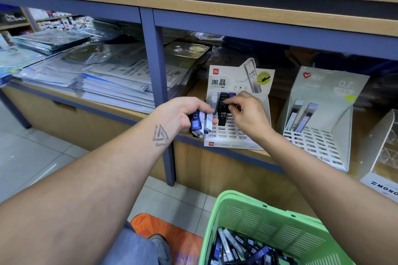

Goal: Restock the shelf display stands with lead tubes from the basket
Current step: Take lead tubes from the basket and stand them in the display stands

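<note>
While the left hand (185, 114) grips a bundle of lead tubes (201, 121) just left of the white display stand (234, 133) on the shelf, the right hand's (247, 112) fingers (233, 101) pinch a black tube (223, 116) standing in that stand, and the green basket (269, 221) of tubes sits near, lower right.

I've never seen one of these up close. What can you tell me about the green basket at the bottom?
The green basket is plastic-looking, with slotted walls and a thick rim. It sits low in front of the shelf, below the right forearm, cut off by the frame's bottom edge. Inside lies a loose heap of lead tubes, dark blue, black and pale. Neither hand touches it.
</note>
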Demonstrator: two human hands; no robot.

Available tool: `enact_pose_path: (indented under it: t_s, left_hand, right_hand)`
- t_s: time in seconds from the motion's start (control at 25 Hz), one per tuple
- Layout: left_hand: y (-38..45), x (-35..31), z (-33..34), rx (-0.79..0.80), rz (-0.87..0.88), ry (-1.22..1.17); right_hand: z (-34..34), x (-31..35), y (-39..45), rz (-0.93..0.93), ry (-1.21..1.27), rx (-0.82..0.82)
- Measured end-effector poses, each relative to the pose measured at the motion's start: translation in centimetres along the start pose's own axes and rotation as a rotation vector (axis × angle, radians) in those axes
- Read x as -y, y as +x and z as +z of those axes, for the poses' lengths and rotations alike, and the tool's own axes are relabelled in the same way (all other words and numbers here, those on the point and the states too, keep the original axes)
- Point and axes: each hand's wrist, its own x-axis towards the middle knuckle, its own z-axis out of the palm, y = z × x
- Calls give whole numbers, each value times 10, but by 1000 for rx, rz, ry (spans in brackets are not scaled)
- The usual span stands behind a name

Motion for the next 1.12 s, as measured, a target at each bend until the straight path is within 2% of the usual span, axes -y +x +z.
enact_pose_path:
  t_s: [0.08,0.16,0.24,0.32,0.44,0.6,0.76,0.92,1.12]
  left_hand:
    - [-3,0,2,39,9,17]
    - [-3,0,5,76,12,21]
    - [-3,1,7,100,16,29]
    - [-4,1,8,121,10,65]
    - [-8,1,10,150,-11,124]
    - [-11,3,12,177,-25,99]
    - [-9,0,0,103,-25,13]
    - [-3,-1,-15,-25,-1,-15]
    - [-6,-1,-15,-15,7,34]
  right_hand:
    - [-6,4,-3,36,31,-30]
    - [-13,14,-9,187,261,-35]
    - [-19,26,-17,381,567,106]
    - [-23,32,-23,494,750,231]
    - [-27,29,-23,561,893,203]
    - [-30,27,-18,582,887,171]
    - [-40,21,-10,617,936,44]
    - [-42,21,-3,432,721,5]
    - [-35,30,8,291,574,45]
